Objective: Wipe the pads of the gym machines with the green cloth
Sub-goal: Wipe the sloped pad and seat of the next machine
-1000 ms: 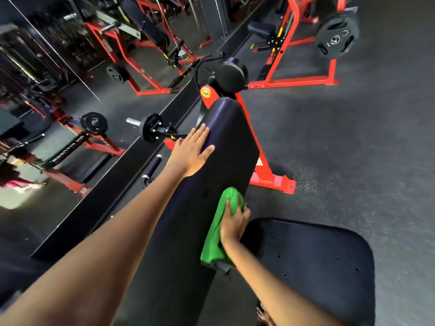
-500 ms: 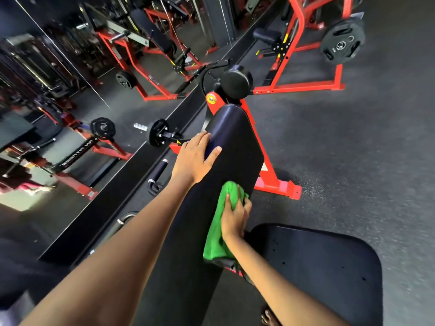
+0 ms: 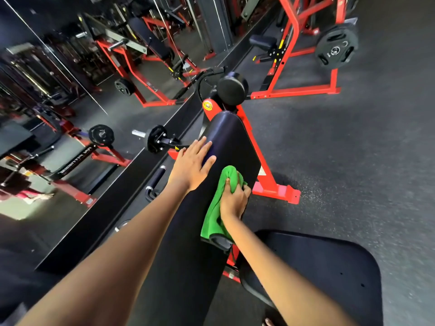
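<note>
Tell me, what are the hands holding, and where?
The right hand grips the green cloth at its bunched upper end. The left hand holds nothing, lying flat on the pad.

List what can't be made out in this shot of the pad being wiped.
Head view only:
- Long black pad: its near end is hidden under both forearms, its strip under the green cloth covered.
- Right hand: palm and fingertips buried in the cloth.
- Left hand: palm faces down, contact unseen.
- Seat pad: cut off by the bottom edge.
- Weight plate markings: too small.
</note>
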`<state>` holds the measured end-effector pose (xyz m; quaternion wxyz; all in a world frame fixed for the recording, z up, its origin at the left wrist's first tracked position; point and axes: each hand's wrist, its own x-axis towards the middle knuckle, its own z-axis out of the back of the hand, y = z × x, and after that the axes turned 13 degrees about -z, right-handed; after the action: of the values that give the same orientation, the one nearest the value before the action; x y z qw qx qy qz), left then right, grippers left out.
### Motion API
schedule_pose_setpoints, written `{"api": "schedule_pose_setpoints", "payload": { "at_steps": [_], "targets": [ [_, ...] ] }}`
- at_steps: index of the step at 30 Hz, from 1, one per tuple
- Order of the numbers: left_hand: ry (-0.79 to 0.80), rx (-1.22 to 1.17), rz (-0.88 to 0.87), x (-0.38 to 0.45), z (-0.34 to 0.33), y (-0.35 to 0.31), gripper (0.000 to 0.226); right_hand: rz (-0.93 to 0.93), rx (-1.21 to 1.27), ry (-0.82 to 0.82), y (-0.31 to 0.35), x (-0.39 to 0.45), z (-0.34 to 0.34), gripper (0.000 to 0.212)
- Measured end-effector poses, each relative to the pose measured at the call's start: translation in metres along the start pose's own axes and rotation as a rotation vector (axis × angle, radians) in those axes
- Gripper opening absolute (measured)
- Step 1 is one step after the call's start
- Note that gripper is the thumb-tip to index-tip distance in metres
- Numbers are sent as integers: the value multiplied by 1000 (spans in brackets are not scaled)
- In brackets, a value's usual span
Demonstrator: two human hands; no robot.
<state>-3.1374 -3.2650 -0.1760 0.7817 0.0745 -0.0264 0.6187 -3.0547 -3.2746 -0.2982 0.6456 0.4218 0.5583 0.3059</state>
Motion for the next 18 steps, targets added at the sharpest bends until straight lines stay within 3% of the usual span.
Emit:
{"api": "schedule_pose_setpoints", "payload": {
  "at_steps": [3,5,7,11,15,18],
  "targets": [
    [112,-19,5,4,0,4,56,312,4,33,-13,-34,8,46],
    [111,-86,13,4,0,5,54,374,0,95,-49,-54,13,62],
    [41,-165,19,6,-1,7,50,239,-11,91,-74,-42,15,69],
    [-104,-52,13,30,3,7,36,-113,-29,16,-38,25,7,44],
    [-179,-15,-26,60,9,3,26,182,-13,-20,11,30,-2,42],
    [-226,-26,-5,73,4,5,26,323,-15,28,-15,4,5,59]
  ]
}}
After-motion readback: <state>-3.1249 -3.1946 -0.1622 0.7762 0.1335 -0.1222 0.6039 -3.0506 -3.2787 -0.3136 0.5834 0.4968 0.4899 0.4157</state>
